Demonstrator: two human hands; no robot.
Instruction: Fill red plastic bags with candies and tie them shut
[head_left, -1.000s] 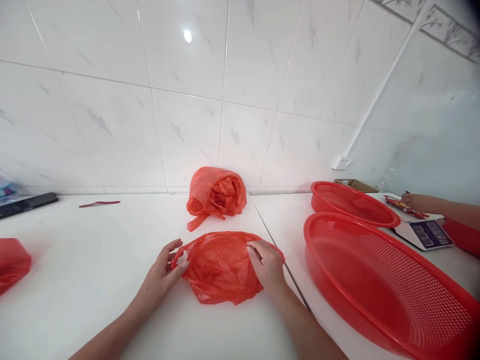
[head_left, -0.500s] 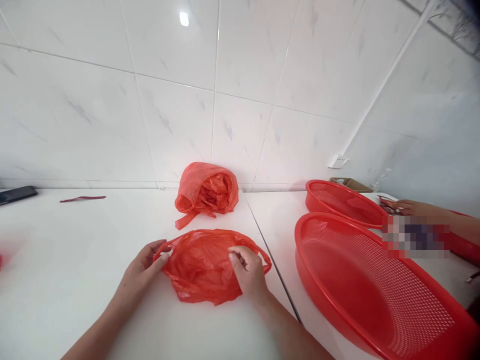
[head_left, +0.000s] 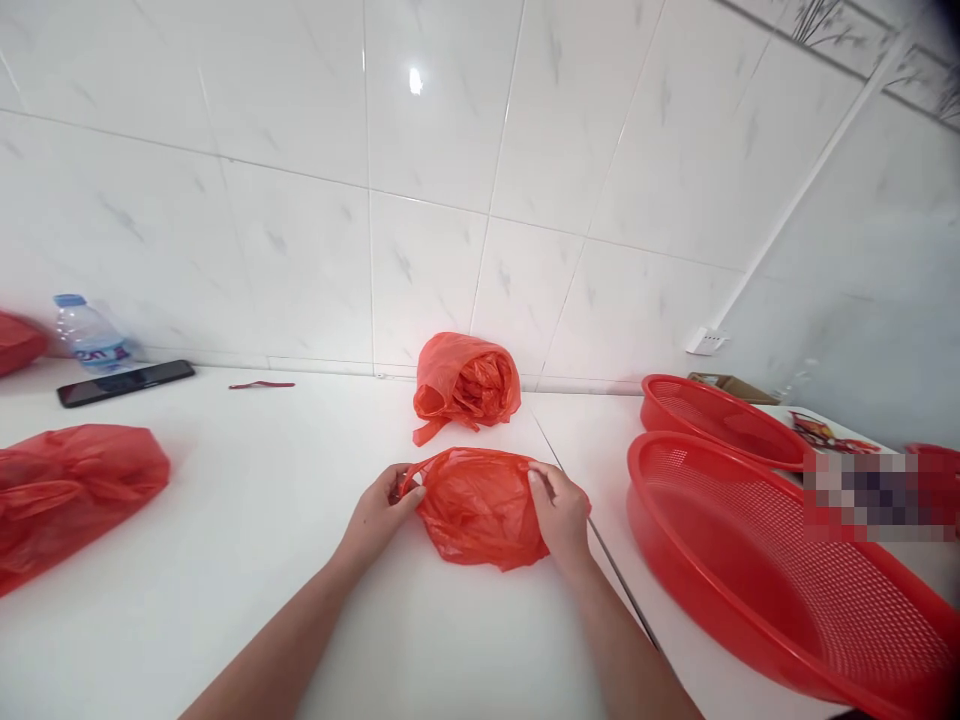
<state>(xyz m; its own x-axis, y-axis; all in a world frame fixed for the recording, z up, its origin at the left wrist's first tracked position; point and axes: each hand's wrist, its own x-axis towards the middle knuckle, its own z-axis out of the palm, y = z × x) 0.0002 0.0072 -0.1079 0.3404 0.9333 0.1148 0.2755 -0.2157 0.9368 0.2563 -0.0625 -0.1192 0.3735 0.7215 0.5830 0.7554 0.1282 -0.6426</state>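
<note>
Near centre, my left hand (head_left: 379, 512) and right hand (head_left: 562, 512) pinch the crumpled red plastic bag (head_left: 480, 512); best spread gently, evenly.

Probably a packing room: tiled wall (head_left: 300, 250), white table (head_left: 247, 540), bundled bags (head_left: 454, 362), mesh baskets (head_left: 679, 560).
</note>
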